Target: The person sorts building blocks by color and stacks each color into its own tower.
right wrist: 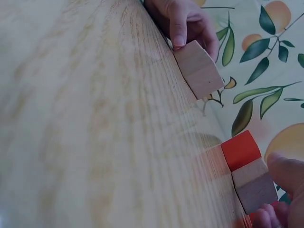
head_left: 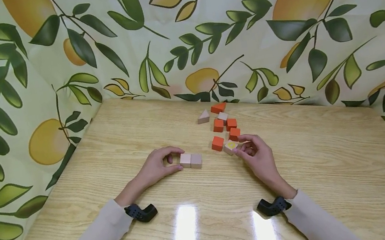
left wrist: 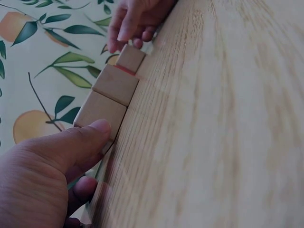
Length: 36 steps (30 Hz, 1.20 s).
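Okay, near side: left hand (head_left: 154, 166) has thumb and finger pinching a pale wooden cube (head_left: 185, 161), flush against a second pale cube (head_left: 196, 161) on the table (head_left: 223, 216). Opposite, right hand (head_left: 262, 159) pinches a yellow-marked cube (head_left: 231, 147) just beside red-orange cubes (head_left: 217, 143). Best kept light: thumb and finger on opposing faces, neighbours not nudged, left fingers steady so the pair doesn't skew. Farther back, plain pale cube (head_left: 223, 118), pale triangular prism (head_left: 203, 117), red-orange triangular prism (head_left: 219, 108); behind, fruit-print cloth (head_left: 161, 112).
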Each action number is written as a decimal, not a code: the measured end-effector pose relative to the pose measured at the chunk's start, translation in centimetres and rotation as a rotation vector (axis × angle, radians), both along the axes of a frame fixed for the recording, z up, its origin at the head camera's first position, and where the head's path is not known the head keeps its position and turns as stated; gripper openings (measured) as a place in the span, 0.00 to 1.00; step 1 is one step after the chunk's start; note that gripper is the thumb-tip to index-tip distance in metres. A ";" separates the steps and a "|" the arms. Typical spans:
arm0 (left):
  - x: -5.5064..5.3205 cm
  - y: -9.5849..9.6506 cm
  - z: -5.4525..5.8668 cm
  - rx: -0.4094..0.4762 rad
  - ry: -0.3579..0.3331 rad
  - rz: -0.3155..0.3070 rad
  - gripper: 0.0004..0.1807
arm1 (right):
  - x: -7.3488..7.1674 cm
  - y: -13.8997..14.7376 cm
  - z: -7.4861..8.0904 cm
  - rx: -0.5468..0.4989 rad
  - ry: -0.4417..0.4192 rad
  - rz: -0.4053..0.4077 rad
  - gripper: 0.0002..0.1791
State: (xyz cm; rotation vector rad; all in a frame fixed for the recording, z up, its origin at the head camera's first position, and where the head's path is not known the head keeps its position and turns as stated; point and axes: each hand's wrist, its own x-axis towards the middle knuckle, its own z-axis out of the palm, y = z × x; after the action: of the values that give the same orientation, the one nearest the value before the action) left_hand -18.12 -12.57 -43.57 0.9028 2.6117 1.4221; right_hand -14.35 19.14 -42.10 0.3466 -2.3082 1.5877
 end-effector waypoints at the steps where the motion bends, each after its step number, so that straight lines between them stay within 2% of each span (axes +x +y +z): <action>1: 0.0 0.0 0.0 0.000 0.001 -0.002 0.22 | -0.2 0.2 -0.4 0.020 -0.021 -0.003 0.22; 5: -0.1 0.1 0.1 0.000 0.003 -0.007 0.22 | -0.8 0.7 -1.5 0.108 -0.069 -0.017 0.24; 7: -0.1 0.1 0.1 -0.001 0.004 -0.008 0.22 | -0.9 0.7 -1.7 0.150 -0.064 -0.020 0.24; 11: 0.0 0.1 0.2 -0.002 -0.002 -0.005 0.22 | -1.0 0.7 -1.7 0.169 -0.058 -0.030 0.22; 19: 0.1 0.2 0.3 0.000 0.001 0.000 0.22 | -1.3 0.9 -1.5 0.180 -0.086 -0.016 0.19; 28: 0.0 0.2 0.2 -0.013 -0.006 0.007 0.22 | -2.0 2.4 -1.3 0.124 -0.225 0.092 0.20; 36: -0.1 0.0 -0.1 -0.023 0.013 0.008 0.22 | -2.0 2.1 -1.1 0.116 -0.260 0.077 0.22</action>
State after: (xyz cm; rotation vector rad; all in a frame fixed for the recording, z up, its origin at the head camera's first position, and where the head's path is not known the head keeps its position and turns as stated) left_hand -18.20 -12.55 -43.67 0.9024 2.6386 1.3895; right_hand -16.31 21.26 -43.20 0.2731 -2.6189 1.6230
